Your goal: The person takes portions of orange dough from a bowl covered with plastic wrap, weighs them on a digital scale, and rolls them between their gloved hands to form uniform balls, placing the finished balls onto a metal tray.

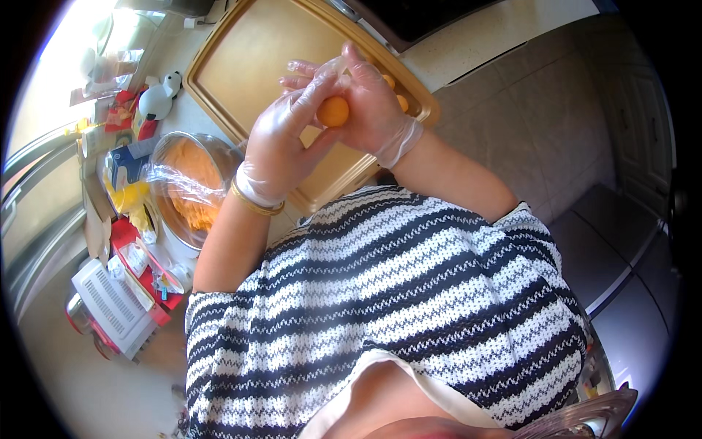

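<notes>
Both of my hands wear clear plastic gloves and meet above a gold baking tray (241,60). An orange dough ball (333,112) lies between the palms, touching both. My left hand (285,129), with a gold bangle at its wrist, is on the left side of the ball, fingers stretched over the other hand. My right hand (370,101) supports the ball from the right with its fingers extended. More orange balls (402,103) sit on the tray behind my right hand, partly hidden. To the left stands a clear bowl (159,211) of orange dough (192,170), with plastic wrap (184,184) across it.
A white animal-shaped figure (158,100) stands left of the tray. Nearer the window are a blue box (129,164) and a yellow bag (129,195). A white appliance with vents (112,302) is at lower left. A dark appliance (411,22) borders the tray's far side.
</notes>
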A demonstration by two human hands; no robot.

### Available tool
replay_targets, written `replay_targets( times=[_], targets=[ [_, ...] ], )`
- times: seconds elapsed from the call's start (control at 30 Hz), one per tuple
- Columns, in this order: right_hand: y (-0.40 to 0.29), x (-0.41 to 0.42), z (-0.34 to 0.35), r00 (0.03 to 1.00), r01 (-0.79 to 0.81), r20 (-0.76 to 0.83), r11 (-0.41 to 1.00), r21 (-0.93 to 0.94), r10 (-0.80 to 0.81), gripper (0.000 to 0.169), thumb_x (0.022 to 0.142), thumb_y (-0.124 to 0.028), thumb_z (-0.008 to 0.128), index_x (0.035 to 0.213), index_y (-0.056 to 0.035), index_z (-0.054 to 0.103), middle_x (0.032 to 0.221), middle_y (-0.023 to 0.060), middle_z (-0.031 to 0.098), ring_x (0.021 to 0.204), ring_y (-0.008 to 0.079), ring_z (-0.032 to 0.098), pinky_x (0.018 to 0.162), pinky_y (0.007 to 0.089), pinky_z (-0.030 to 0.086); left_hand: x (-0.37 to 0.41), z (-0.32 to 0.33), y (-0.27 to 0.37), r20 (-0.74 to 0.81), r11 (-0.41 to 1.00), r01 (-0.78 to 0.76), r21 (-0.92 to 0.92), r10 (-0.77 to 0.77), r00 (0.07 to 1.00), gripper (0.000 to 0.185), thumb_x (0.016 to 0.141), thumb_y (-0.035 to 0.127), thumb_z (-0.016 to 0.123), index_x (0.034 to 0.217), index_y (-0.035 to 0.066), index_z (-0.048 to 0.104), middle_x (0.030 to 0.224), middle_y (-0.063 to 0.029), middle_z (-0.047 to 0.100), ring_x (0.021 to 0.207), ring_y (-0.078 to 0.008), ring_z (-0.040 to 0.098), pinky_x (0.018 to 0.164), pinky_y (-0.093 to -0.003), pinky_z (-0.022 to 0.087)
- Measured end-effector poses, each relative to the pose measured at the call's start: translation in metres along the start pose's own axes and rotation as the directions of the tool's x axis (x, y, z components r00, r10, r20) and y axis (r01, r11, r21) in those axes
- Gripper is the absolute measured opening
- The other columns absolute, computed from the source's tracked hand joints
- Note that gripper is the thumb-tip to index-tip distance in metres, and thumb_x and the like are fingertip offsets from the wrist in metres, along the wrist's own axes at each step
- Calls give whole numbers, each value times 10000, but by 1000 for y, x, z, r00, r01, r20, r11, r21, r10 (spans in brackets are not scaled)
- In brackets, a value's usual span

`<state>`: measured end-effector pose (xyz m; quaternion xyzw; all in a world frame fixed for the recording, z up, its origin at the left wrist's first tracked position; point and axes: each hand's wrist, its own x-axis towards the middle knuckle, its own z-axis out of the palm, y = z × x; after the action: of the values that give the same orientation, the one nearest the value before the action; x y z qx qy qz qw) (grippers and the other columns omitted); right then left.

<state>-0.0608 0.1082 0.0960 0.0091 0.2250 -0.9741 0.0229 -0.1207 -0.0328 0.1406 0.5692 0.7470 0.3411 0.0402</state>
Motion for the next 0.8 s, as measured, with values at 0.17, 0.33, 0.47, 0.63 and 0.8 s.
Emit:
replay_targets(
  times=[0.17,0.33,0.47,0.63,0.8],
  targets=[
    [7,-17,-15,963,154,-208,984,-86,-169,802,933,-639,384,1413,3,363,1331,158,502,1258,260,463,1071,378,357,-13,21,-24,93,365,302,-881,-492,866,614,804,-17,679,1373,15,450,1206,-126,608,1046,-221,619,905,-312,500],
    [-40,-57,-24,896,385,-169,908,-165,-411,839,902,-679,397,1398,-3,394,1348,156,485,1243,241,451,1034,373,380,-4,32,-92,276,-134,246,-960,-614,739,418,875,70,641,1275,22,532,1132,-51,606,1037,-146,579,883,-242,479],
    [-61,-87,-37,839,452,-242,872,-188,-487,822,918,-645,385,1420,6,361,1381,184,452,1264,262,439,1029,374,386,17,51,-112,169,42,283,-958,-716,677,387,866,77,654,1239,20,567,1137,-53,618,1037,-152,593,897,-250,475],
    [-55,-106,-49,819,447,-326,881,-153,-472,807,932,-627,381,1422,13,348,1394,192,431,1250,271,456,1009,361,411,29,80,-146,-183,750,372,-547,-541,821,451,796,105,710,1225,31,594,1108,-82,637,997,-161,614,876,-280,488],
    [-58,-115,-61,837,448,-293,886,-118,-462,776,943,-601,393,1416,13,356,1380,196,443,1203,271,505,976,358,450,33,88,-138,-157,941,334,-63,-340,927,599,787,70,709,1348,61,499,1152,-145,614,1003,-221,617,860,-305,503]
  ],
)
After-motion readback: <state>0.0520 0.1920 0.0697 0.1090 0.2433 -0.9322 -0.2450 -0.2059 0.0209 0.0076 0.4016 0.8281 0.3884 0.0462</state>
